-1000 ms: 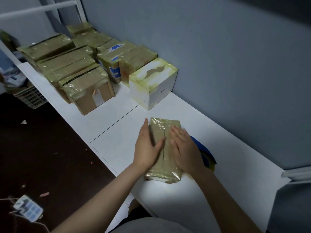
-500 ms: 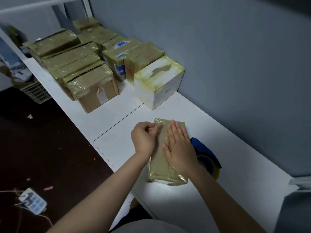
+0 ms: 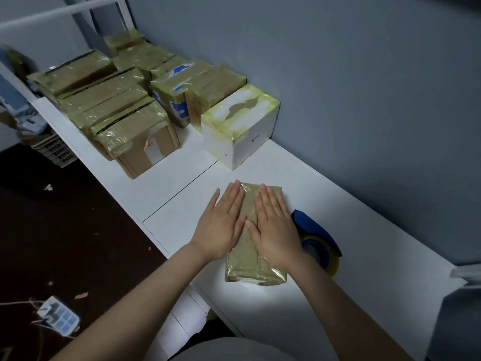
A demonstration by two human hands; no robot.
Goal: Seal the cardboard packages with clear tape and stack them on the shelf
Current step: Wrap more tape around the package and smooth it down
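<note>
A small tape-wrapped cardboard package (image 3: 250, 264) lies on the white shelf top (image 3: 351, 230) in front of me. My left hand (image 3: 221, 225) rests flat on its left half, fingers spread and pointing away. My right hand (image 3: 276, 230) lies flat on its right half in the same way. Neither hand grips anything. A roll of clear tape in a blue dispenser (image 3: 317, 243) sits just right of the package, partly hidden by my right wrist.
Several taped packages (image 3: 109, 105) stand in rows at the far left of the shelf, with a white taped box (image 3: 239, 128) nearest. The grey wall (image 3: 364, 100) runs along the right. A power strip (image 3: 58, 315) lies on the dark floor on the left.
My left hand has opened from a curled fist and now lies flat on the package. Both hands have slid slightly toward the far end of the package.
</note>
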